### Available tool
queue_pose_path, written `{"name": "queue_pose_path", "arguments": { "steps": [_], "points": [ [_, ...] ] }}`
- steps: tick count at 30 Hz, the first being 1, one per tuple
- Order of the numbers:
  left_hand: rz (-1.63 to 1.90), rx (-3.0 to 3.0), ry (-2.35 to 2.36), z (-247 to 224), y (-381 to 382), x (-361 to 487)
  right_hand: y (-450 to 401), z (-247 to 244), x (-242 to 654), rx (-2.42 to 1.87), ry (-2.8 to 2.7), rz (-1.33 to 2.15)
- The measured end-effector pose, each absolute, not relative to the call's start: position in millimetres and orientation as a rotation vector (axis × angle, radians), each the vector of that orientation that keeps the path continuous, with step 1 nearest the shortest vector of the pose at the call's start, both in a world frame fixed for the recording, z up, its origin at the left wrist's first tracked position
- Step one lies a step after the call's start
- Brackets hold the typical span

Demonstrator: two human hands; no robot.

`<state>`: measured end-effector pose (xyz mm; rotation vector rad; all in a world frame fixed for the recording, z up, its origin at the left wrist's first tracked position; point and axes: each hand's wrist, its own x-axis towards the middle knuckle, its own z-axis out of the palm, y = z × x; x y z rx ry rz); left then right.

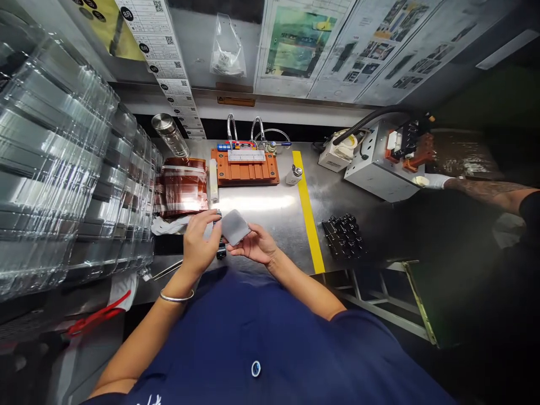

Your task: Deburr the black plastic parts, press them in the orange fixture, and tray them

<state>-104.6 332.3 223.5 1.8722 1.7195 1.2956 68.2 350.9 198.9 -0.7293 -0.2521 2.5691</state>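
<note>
My right hand (260,246) holds a grey, roughly square flat piece (235,226) with rounded corners by its right and lower edge, a little above the metal bench. Just left of it, my left hand (199,241) is closed, thumb and forefinger pinching a small dark bluish piece (218,216) too small to name. Below the grey piece, near the bench's front edge, a small black part (221,251) shows between the hands. Beyond them stands an orange-brown fixture (247,174) with a white perforated strip (246,156) on top.
Stacked plastic-wrapped trays (50,169) crowd the left side. Near them are a glass bottle (171,135), a copper-coloured wrapped pack (184,185) and tweezers (167,270). Right of a yellow line (309,214) lie several black parts (343,235). Another person's arm (485,191) reaches toward a grey machine (379,163).
</note>
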Motion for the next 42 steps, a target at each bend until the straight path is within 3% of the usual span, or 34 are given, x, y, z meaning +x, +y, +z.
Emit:
{"name": "queue_pose_path", "arguments": {
  "steps": [5, 11, 15, 18, 28, 33, 42],
  "points": [
    [1.203, 2.165, 1.526, 220, 314, -74, 349, 201, 69, -0.798, -0.104, 2.446],
    [1.171, 2.268, 0.825, 218, 292, -58, 356, 208, 75, -0.794, -0.148, 2.399],
    [1.387, 2.213, 1.262, 225, 300, -63, 356, 209, 77, -0.79, -0.191, 2.366],
    [1.357, 2.258, 1.441, 228, 311, -66, 351, 208, 72, -0.782, -0.2, 2.291],
    [1.295, 2.283, 1.278, 224, 313, -68, 348, 211, 70, -0.758, -0.242, 2.337],
    [1.42, 1.87, 1.613, 236, 333, -87, 352, 212, 78, -0.711, -0.237, 2.416],
    [1.137, 1.818, 1.497, 237, 354, -95, 346, 205, 81, -0.657, -0.313, 2.488]
  ]
}}
